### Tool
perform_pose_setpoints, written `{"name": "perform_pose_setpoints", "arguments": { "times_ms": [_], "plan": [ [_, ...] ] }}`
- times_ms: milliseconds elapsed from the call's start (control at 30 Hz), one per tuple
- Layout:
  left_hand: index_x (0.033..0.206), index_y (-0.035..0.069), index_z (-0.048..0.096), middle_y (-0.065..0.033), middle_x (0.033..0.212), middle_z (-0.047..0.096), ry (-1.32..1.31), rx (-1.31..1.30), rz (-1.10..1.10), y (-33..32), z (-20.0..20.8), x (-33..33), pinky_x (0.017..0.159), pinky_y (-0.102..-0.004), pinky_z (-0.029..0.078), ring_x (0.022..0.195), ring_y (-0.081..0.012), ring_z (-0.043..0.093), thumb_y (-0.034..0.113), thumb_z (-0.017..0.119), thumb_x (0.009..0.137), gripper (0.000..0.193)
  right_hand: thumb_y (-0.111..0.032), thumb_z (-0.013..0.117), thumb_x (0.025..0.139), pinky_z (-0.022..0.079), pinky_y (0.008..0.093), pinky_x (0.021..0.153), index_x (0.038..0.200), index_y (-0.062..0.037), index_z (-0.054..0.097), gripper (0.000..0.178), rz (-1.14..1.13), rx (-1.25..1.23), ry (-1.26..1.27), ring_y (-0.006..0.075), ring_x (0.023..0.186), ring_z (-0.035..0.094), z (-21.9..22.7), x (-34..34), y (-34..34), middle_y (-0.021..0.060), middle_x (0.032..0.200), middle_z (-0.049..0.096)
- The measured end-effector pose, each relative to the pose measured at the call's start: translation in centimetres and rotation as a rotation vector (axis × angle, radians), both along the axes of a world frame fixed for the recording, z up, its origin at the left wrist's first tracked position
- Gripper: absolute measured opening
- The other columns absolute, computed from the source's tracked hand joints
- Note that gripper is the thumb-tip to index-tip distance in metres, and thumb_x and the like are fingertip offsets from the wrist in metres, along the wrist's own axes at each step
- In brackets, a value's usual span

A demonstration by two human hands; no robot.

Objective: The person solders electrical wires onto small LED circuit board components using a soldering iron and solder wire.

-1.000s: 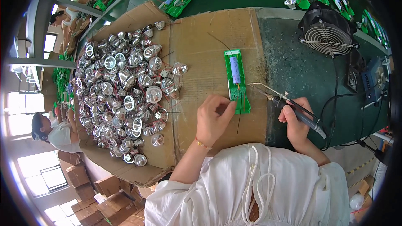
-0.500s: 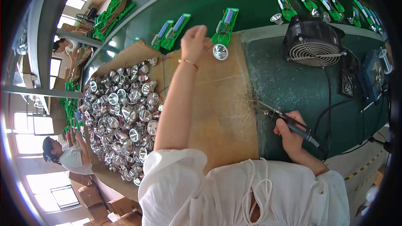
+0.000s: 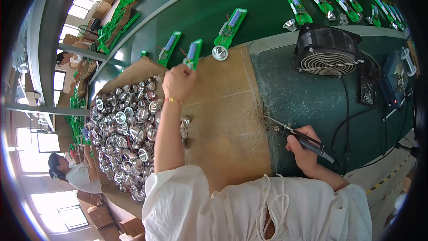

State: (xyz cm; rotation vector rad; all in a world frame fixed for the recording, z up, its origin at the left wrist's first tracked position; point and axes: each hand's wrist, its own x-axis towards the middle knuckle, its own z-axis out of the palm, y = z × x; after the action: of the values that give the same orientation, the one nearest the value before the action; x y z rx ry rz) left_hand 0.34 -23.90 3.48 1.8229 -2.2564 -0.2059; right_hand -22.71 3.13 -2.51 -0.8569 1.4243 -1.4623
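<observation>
My left hand [image 3: 179, 82] is closed on the near end of a green plastic flashlight housing [image 3: 192, 54], with a blue cylindrical battery and thin red wires in it. The fingertips are partly hidden. Beside it on the green surface lies a similar housing [image 3: 170, 48]. To its right, another housing [image 3: 230, 29] has a shiny reflector cup [image 3: 220, 53] at its near end. In my right hand [image 3: 305, 149] is a soldering iron [image 3: 307, 143], its tip and a thin metal guide tube pointing left over the cardboard sheet [image 3: 223, 120].
A heap of silvery reflector cups [image 3: 127, 129] fills a cardboard box at left. A black fan [image 3: 330, 51] stands at the back right, beside a blue soldering station [image 3: 394, 80] and cables. More green housings [image 3: 298, 9] lie along the far side. Two people sit at left.
My left hand has come down and left from near the housing with the reflector, and now grips another green housing, which has shifted toward me. The right hand still holds the soldering iron.
</observation>
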Motion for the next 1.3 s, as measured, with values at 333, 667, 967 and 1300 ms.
{"name": "perform_pose_setpoints", "arguments": {
  "times_ms": [333, 667, 967, 1300],
  "plan": [
    [0.062, 0.008, 0.058, -0.0044, 0.057, 0.057, 0.406, -0.245, 0.043, 18.3, -0.7, 0.2, 0.043, -0.0295, 0.042, 0.046, -0.0199, 0.055, 0.024, 0.068, 0.071, 0.021, -0.012, 0.056, 0.083, 0.038, 0.0193, 0.045, 0.084, -0.0025, 0.046, 0.014, -0.103, -0.048, 0.014, 0.0081, 0.049, 0.049, 0.1, 0.6, -0.2, 0.0042, 0.06, 0.053],
    [0.074, 0.008, 0.062, -0.0139, 0.07, 0.063, -0.346, -0.014, 0.242, 13.2, -1.2, 4.0, 0.056, -0.0377, 0.049, 0.063, -0.0307, 0.062, 0.05, 0.055, 0.077, 0.042, -0.012, 0.056, 0.083, 0.039, 0.0189, 0.045, 0.083, -0.002, 0.047, 0.014, -0.121, -0.09, 0.072, 0.0079, 0.05, 0.049, 0.0, 1.1, 0.3, 0.0044, 0.06, 0.053],
    [0.07, 0.009, 0.053, -0.0062, 0.086, 0.055, 0.113, -0.404, -0.347, 20.8, -3.1, 2.9, 0.07, -0.0361, 0.039, 0.078, -0.0239, 0.053, 0.013, 0.067, 0.068, 0.015, -0.013, 0.056, 0.084, 0.039, 0.0192, 0.045, 0.084, -0.0014, 0.048, 0.014, -0.103, -0.119, 0.082, 0.0085, 0.049, 0.05, -0.2, 1.0, 0.1, 0.0048, 0.06, 0.053],
    [0.086, 0.008, 0.063, -0.0036, 0.094, 0.057, 0.188, -0.144, -0.183, 19.5, -2.8, 1.2, 0.079, -0.0365, 0.038, 0.093, -0.0242, 0.05, 0.016, 0.068, 0.066, 0.022, -0.012, 0.059, 0.083, 0.042, 0.0193, 0.048, 0.085, -0.001, 0.048, 0.015, -0.098, -0.105, 0.056, 0.0079, 0.052, 0.052, -0.2, 0.7, 0.4, 0.0053, 0.063, 0.056]
  ]
}}
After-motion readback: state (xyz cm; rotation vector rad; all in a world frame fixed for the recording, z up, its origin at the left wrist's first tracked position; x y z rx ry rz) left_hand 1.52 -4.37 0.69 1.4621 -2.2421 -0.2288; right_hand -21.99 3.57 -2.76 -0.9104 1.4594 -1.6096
